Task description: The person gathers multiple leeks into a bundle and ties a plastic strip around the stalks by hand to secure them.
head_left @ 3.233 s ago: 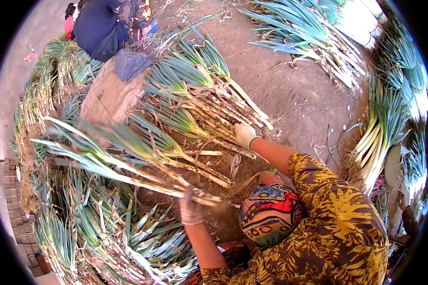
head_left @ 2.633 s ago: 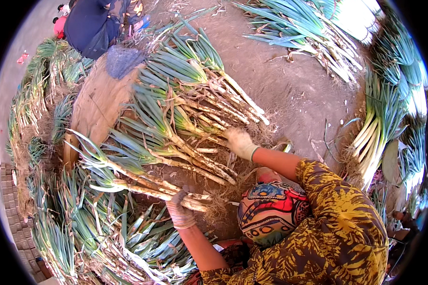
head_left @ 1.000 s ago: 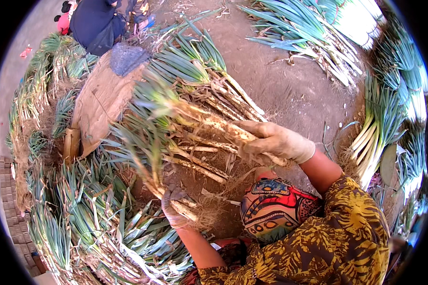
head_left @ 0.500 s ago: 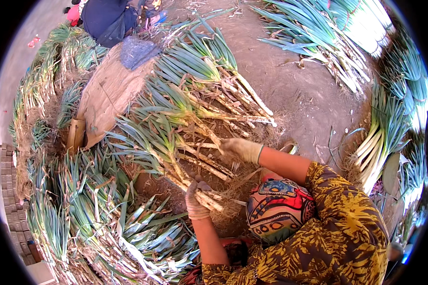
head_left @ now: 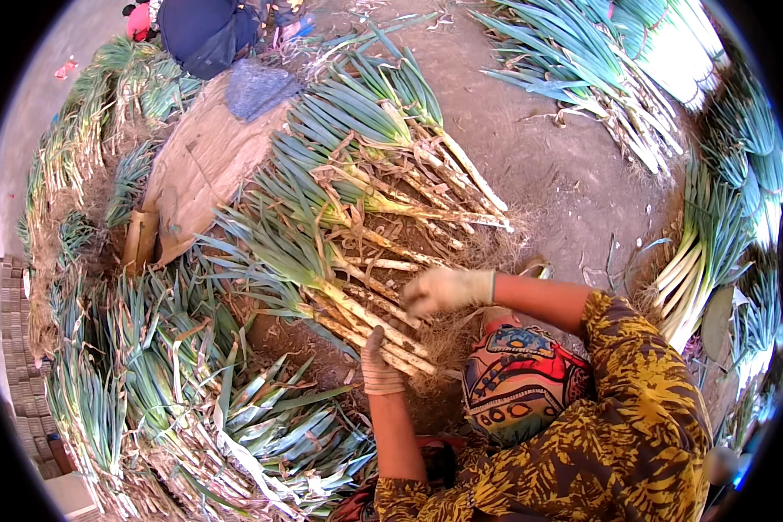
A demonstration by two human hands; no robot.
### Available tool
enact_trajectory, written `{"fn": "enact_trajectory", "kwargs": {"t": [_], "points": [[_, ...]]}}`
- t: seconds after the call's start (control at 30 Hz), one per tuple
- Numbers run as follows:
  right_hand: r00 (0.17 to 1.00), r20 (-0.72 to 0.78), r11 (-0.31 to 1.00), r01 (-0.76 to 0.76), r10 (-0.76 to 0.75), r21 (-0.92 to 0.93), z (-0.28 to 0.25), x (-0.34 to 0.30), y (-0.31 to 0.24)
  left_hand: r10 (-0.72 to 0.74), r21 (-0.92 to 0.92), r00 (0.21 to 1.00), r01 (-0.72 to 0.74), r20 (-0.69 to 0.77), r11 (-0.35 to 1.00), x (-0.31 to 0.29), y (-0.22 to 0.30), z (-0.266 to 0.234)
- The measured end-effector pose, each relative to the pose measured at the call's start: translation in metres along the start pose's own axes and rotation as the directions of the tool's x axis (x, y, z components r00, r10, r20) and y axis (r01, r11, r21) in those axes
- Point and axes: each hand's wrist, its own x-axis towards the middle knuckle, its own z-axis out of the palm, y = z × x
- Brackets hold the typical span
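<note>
My left hand [head_left: 379, 365], in a pale knitted glove, is closed around the white stalks of several leeks [head_left: 370, 326], a little above their root ends. Their green leaves spread away to the upper left over the heap. Just right of these stalks, my gloved right hand [head_left: 448, 291] hovers by the roots and stalk ends of other leeks. Its fingers point down to the left, slightly blurred, and whether anything is in them is hidden. Beyond both hands, more loose leeks [head_left: 461, 170] lie in a row with dry brown leaves and dirty stalks.
A large leek pile [head_left: 183, 391] fills the lower left. Brown sheeting [head_left: 209, 148] with blue plastic [head_left: 259, 89] lies at upper left, near a crouching person [head_left: 204, 35]. Cleaner leeks [head_left: 696, 252] lie at right, others [head_left: 583, 70] at upper right. Rounded patterned cloth [head_left: 526, 374] sits below my right forearm.
My right hand has left the stalk it touched and moved slightly down and right. My left hand has shifted slightly right, and a paler leek now lies on top of its stalks.
</note>
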Motion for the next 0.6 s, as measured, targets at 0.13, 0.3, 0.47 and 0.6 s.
{"fn": "enact_trajectory", "kwargs": {"t": [0.13, 0.3, 0.47, 0.6], "points": [[0.693, -0.665, 0.775, -0.570, 0.277, -0.272, -0.035, 0.026, 0.079, 0.171, 0.041, 0.976, -0.178, 0.139, 0.983, -0.051, 0.050, 0.036], [0.644, -0.454, 0.539, -0.764, 0.615, -0.354, -0.026, 0.023, 0.127, 0.366, 0.147, 0.930, -0.366, 0.026, 0.919, -0.075, 0.078, 0.058], [0.902, -0.281, 0.920, -0.373, 0.328, -0.122, 0.044, 0.024, 0.045, 0.326, 0.174, 0.945, -0.315, -0.033, 0.933, -0.031, 0.057, 0.034], [0.844, -0.519, 0.950, -0.259, 0.136, -0.172, 0.051, 0.038, 0.076, 0.086, 0.063, 0.991, -0.092, 0.099, 0.994, -0.014, 0.037, 0.016]]}}
